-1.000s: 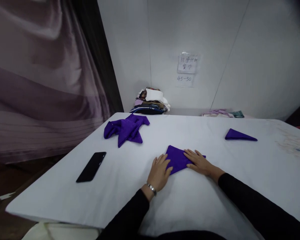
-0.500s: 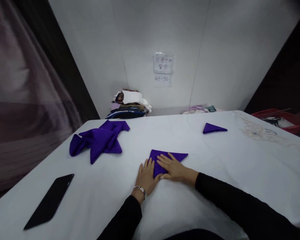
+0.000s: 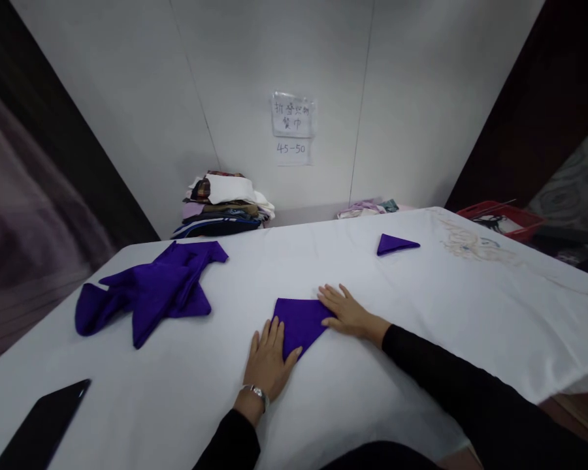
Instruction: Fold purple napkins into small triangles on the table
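A purple cloth napkin (image 3: 300,324), folded to a triangle, lies flat on the white-covered table in front of me. My left hand (image 3: 269,358), with a silver watch at the wrist, rests on its left edge, fingers extended and thumb out to the side. Over the napkin's right corner lies my right hand (image 3: 345,312), fingers spread and covering the tip. Farther back on the right is a smaller folded purple napkin (image 3: 394,244). A loose heap of purple napkins (image 3: 161,284) sits on the left, away from both hands.
A black flat device (image 3: 42,427) lies at the table's near left. Behind the far edge are a stack of folded clothes (image 3: 225,205) and a smaller cloth pile (image 3: 365,208). Handwritten paper signs (image 3: 293,117) hang on the wall. A red tray (image 3: 504,219) stands at the far right.
My right hand has slid right across the folded napkin to its right corner, uncovering the middle. The left hand stays on the left edge. The whole view has shifted.
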The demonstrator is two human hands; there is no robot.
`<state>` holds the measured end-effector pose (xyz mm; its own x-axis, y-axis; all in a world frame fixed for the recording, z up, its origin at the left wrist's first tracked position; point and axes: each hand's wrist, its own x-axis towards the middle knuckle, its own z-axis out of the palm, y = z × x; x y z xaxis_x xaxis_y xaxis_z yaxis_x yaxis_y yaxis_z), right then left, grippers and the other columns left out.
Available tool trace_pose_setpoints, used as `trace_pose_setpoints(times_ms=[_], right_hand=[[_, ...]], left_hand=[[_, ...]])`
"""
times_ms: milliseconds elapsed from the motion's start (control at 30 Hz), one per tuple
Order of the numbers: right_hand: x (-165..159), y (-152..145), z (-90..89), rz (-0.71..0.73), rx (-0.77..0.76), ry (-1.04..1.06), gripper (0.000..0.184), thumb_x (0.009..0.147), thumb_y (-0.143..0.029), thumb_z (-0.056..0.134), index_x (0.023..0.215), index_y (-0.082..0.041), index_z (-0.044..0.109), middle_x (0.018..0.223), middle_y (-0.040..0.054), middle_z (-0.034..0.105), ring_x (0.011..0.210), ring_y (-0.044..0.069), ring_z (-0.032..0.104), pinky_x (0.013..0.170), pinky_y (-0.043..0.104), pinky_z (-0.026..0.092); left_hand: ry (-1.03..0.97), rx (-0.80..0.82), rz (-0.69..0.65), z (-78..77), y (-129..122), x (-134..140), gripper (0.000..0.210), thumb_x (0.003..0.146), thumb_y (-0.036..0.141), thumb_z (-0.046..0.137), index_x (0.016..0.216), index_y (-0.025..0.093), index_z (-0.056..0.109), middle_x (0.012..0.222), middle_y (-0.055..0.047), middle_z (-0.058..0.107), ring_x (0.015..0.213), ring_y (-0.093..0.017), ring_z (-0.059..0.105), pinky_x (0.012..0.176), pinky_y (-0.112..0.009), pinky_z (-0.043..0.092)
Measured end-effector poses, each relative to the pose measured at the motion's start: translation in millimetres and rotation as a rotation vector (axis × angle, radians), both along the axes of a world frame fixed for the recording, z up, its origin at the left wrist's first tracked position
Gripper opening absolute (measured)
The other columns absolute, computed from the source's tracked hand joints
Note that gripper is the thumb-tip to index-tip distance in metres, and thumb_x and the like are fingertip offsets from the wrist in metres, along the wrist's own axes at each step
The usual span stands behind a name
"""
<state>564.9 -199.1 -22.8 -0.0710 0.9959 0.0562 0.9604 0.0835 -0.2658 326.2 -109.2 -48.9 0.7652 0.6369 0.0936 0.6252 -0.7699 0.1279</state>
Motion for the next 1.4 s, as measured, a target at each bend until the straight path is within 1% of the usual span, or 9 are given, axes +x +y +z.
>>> trace_pose_setpoints(times_ms=[133,200,367,533,600,800,1100,1233,1400], right_hand=[[-41,-10,-5.8,0.257,0.008,0.05,0.075,0.084,-0.062,0.032,0.142,-0.018,0.014,0.146,0.0113,0.02,0.135,0.023,0.011,0.107,0.046,-0.003],[-46,-10,-7.9,0.293,-0.019,0.069,0.072,0.085,-0.061,0.032,0.142,-0.019,0.014,0.146,0.0103,0.021,0.134,0.022,0.013,0.107,0.046,0.0],[2,-11,-4.7,0.163,-0.057,0.043,0.064,0.089,-0.055,0.031,0.141,-0.021,0.017,0.146,0.0081,0.021,0.134,0.021,0.013,0.107,0.044,0.002],[38,-23,-2.2,-0.097,-0.057,0.004,0.063,0.089,-0.056,0.026,0.142,-0.022,0.016,0.147,0.0084,0.018,0.134,0.023,0.012,0.107,0.047,0.004],[29,-27,-4.8,-0.105,-0.004,-0.016,0.066,0.089,-0.055,0.028,0.142,-0.02,0.014,0.147,0.0101,0.017,0.135,0.025,0.011,0.106,0.049,0.003],[-25,-30,-9.4,0.203,0.003,0.018,0.065,0.088,-0.056,0.03,0.141,-0.021,0.018,0.146,0.0089,0.022,0.134,0.024,0.014,0.107,0.047,0.003],[-13,-23,-8.4,0.039,0.022,-0.013,0.061,0.088,-0.052,0.032,0.139,-0.018,0.027,0.144,0.0119,0.026,0.133,0.026,0.017,0.106,0.051,0.007],[-51,-25,-10.0,0.118,0.074,0.014,0.064,0.085,-0.05,0.04,0.138,-0.017,0.028,0.143,0.0119,0.029,0.133,0.027,0.018,0.106,0.051,0.007],[-95,-20,-11.4,0.144,0.113,0.049,0.047,0.086,-0.032,0.041,0.129,-0.015,0.045,0.134,0.0127,0.043,0.126,0.026,0.033,0.105,0.047,0.016]], left_hand=[[0.006,0.002,-0.001,-0.9,1,0,0.072,0.083,0.059,0.029,0.135,0.009,0.031,0.143,-0.013,0.028,0.134,-0.027,0.018,0.107,-0.048,0.017],[0.016,-0.01,0.003,0.5,0,0,0.072,0.083,0.058,0.029,0.135,0.009,0.031,0.144,-0.013,0.028,0.134,-0.027,0.018,0.107,-0.048,0.017],[0.045,-0.054,0.017,6.9,-2,1,0.072,0.084,0.058,0.026,0.136,0.009,0.029,0.145,-0.012,0.025,0.134,-0.026,0.016,0.108,-0.047,0.015],[0.052,-0.077,0.03,9.3,-3,1,0.074,0.083,0.06,0.024,0.138,0.009,0.026,0.146,-0.01,0.022,0.135,-0.025,0.013,0.109,-0.046,0.013],[0.053,-0.082,0.026,9.4,-4,0,0.074,0.083,0.06,0.023,0.138,0.01,0.026,0.146,-0.01,0.021,0.135,-0.025,0.013,0.109,-0.046,0.012],[0.061,-0.1,0.045,9.7,-5,0,0.074,0.083,0.061,0.022,0.139,0.011,0.024,0.147,-0.009,0.019,0.135,-0.024,0.011,0.109,-0.045,0.011],[0.055,-0.125,0.045,9.9,-7,-1,0.076,0.082,0.064,0.018,0.139,0.014,0.022,0.147,-0.008,0.02,0.135,-0.024,0.011,0.109,-0.045,0.011],[0.028,-0.122,0.036,8.4,-7,0,0.07,0.084,0.057,0.022,0.138,0.013,0.025,0.147,-0.009,0.022,0.135,-0.025,0.013,0.108,-0.046,0.013],[0.017,-0.135,0.0,16.9,8,-3,0.049,0.085,0.032,0.032,0.131,0.017,0.04,0.141,-0.007,0.035,0.129,-0.023,0.029,0.104,-0.043,0.026]])
